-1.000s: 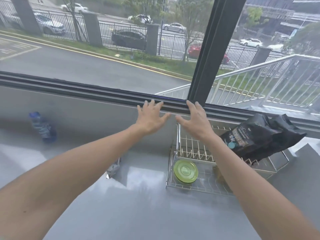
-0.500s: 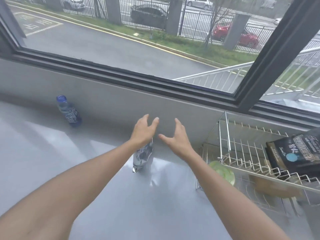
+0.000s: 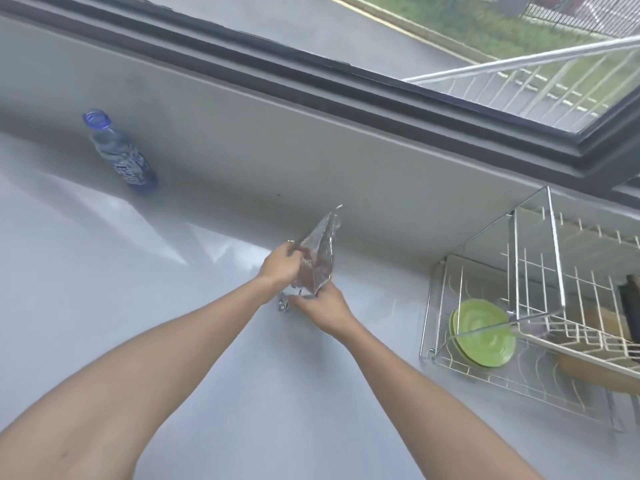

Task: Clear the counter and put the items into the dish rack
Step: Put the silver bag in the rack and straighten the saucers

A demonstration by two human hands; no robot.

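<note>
A silver foil bag (image 3: 320,252) stands on the grey counter (image 3: 173,306) near the back wall. My left hand (image 3: 278,266) grips its left side and my right hand (image 3: 320,306) holds its lower edge. A blue-capped water bottle (image 3: 119,154) stands at the far left against the wall. The wire dish rack (image 3: 540,327) sits at the right, holding a green plate (image 3: 483,332) and a wooden board (image 3: 595,372) partly hidden under the upper tier.
A low grey wall (image 3: 311,150) under the window frame (image 3: 381,84) bounds the back of the counter. A dark object (image 3: 630,303) shows at the rack's right edge.
Both hands came down from the window sill and closed on the foil bag. The view tilted down and left, so the black bag on the rack left the frame.
</note>
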